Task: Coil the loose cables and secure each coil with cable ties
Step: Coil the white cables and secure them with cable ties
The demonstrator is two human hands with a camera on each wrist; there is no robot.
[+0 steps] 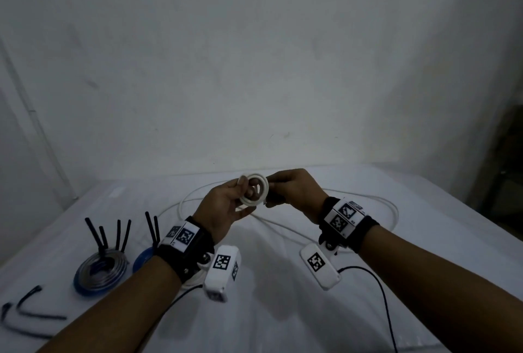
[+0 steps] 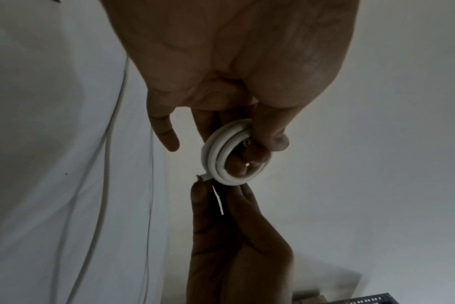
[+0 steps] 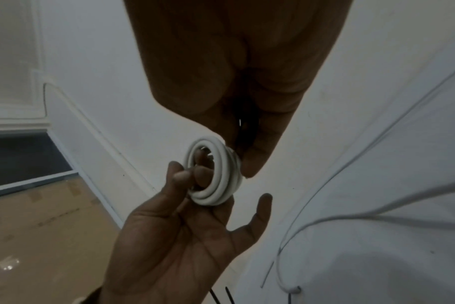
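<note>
My left hand (image 1: 243, 193) holds a small white cable coil (image 1: 254, 190) of a few turns above the table, fingers through its middle and thumb on the rim. In the left wrist view the coil (image 2: 221, 158) hangs from that hand (image 2: 262, 150). My right hand (image 1: 271, 194) pinches the white cable at the coil's right edge; its fingertips (image 2: 216, 197) meet the cable end (image 2: 203, 177). The right wrist view shows the coil (image 3: 213, 174) between the right hand (image 3: 247, 162) and the left hand (image 3: 192, 174). The loose white cable (image 1: 393, 211) loops over the table behind.
A white-covered table (image 1: 283, 310) runs to a white wall. At front left lie a blue-grey coil (image 1: 99, 270) with upright black cable ties, a second blue coil (image 1: 143, 258), and loose black cable ties (image 1: 28, 313). A black lead (image 1: 385, 304) trails from the right wrist.
</note>
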